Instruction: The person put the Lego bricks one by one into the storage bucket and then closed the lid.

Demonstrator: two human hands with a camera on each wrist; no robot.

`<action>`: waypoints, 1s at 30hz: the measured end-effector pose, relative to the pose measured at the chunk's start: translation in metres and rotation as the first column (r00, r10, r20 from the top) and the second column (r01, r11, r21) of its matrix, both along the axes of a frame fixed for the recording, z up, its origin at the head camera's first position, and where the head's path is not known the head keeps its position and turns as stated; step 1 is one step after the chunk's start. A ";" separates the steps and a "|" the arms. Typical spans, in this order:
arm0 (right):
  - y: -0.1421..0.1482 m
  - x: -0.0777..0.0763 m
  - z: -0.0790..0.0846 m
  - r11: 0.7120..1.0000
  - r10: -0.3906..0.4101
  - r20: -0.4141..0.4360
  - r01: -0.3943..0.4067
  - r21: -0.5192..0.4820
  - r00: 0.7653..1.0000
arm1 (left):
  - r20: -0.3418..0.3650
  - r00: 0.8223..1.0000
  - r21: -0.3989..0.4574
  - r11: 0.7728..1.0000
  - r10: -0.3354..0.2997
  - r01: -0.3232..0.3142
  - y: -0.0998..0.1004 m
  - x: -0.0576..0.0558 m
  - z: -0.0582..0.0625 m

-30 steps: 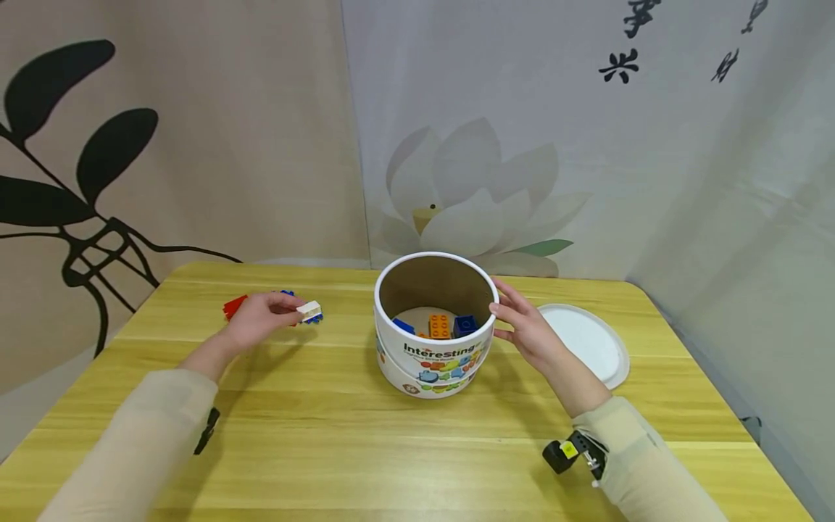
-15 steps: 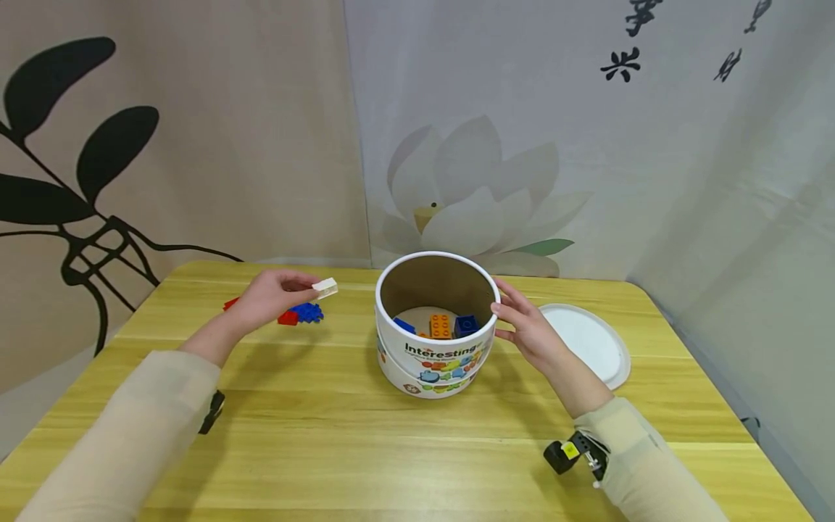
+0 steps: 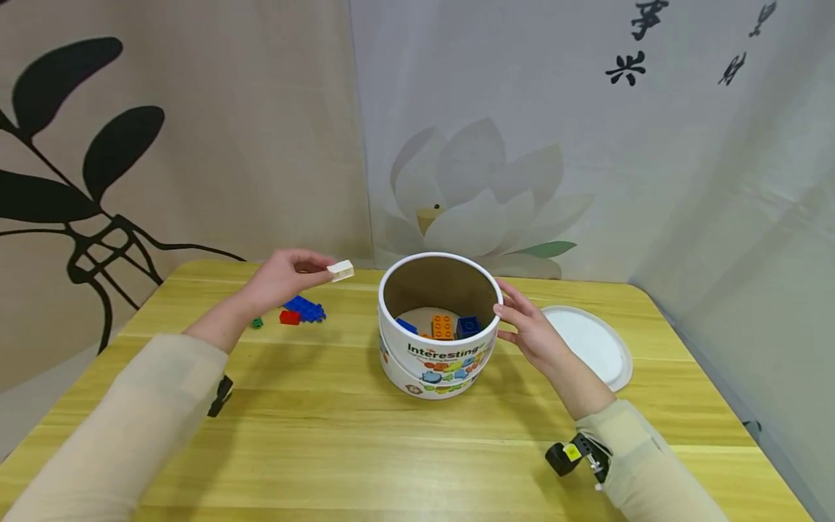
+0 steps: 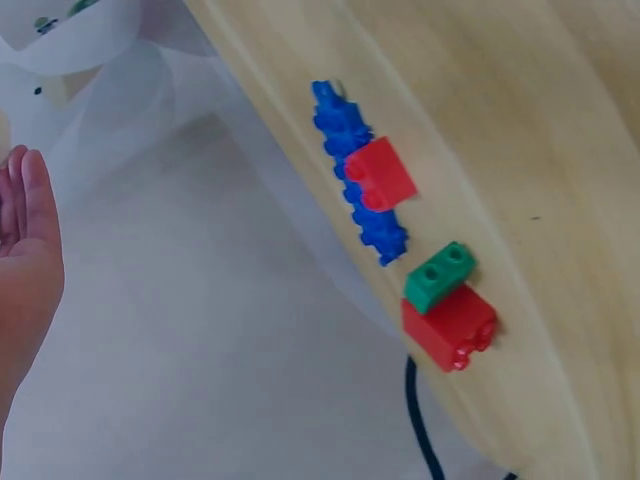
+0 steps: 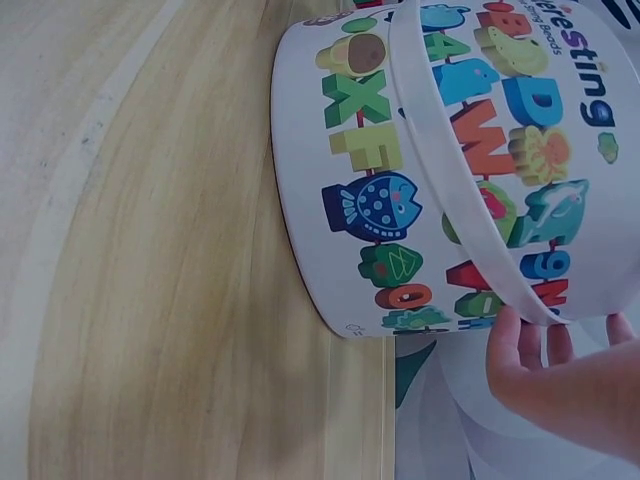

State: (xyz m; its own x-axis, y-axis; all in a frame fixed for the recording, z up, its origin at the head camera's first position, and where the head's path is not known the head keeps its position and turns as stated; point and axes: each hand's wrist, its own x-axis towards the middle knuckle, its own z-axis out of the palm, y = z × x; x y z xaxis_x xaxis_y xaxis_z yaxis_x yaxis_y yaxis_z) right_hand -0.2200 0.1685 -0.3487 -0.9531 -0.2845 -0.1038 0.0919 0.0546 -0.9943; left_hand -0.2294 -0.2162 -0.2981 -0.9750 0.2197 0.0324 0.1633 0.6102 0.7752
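Note:
My left hand [image 3: 291, 277] pinches a white toy brick [image 3: 341, 270] between thumb and fingers, held up in the air left of the bucket. In the left wrist view only part of the left hand [image 4: 28, 250] shows, and the brick is out of sight. A white round bucket [image 3: 432, 362] with printed pictures stands mid-table. My right hand [image 3: 531, 330] grips its right rim, thumb over the edge and fingers along the outside wall. Inside the bucket lie an orange brick [image 3: 442, 327], a dark blue brick [image 3: 467, 327] and another blue piece [image 3: 407, 325].
On the table's left lie a blue knobbly strip [image 4: 345, 140], a red brick [image 4: 382, 174] against it, a green brick [image 4: 440, 277] and another red brick [image 4: 450, 326]. A round white lid [image 3: 587, 346] lies right of the bucket. A printed curtain [image 3: 489, 145] hangs behind the table.
My left hand has lifted the white brick from near the pile and carried it up and to the right, uncovering the loose bricks. The right hand stays on the bucket's rim.

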 end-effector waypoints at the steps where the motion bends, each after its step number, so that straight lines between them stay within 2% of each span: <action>1: 0.000 0.000 0.000 1.000 0.000 -0.001 0.000 0.002 1.000 | -0.003 1.000 -0.001 1.000 -0.003 0.003 0.002 0.000 0.002; 11: 0.001 0.000 -0.002 1.000 0.006 -0.013 -0.006 -0.003 1.000 | -0.004 1.000 0.026 0.999 -0.018 0.019 0.021 -0.008 0.012; 17: 0.001 0.000 -0.003 1.000 0.002 -0.011 -0.002 -0.004 1.000 | -0.019 0.999 0.031 0.999 -0.040 0.040 0.039 -0.012 0.011; 30: 0.001 0.001 -0.004 1.000 -0.009 -0.009 0.008 -0.008 1.000 | -0.061 0.988 0.084 0.986 -0.140 0.145 0.074 -0.016 0.008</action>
State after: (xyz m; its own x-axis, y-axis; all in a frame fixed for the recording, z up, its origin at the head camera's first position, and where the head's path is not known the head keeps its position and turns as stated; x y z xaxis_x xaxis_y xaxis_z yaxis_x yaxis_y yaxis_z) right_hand -0.2195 0.1691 -0.3524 -0.9563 -0.2771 -0.0930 0.0835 0.0459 -0.9955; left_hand -0.2456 -0.1419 -0.2899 -0.9302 0.3501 0.1102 0.2873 0.5075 0.8124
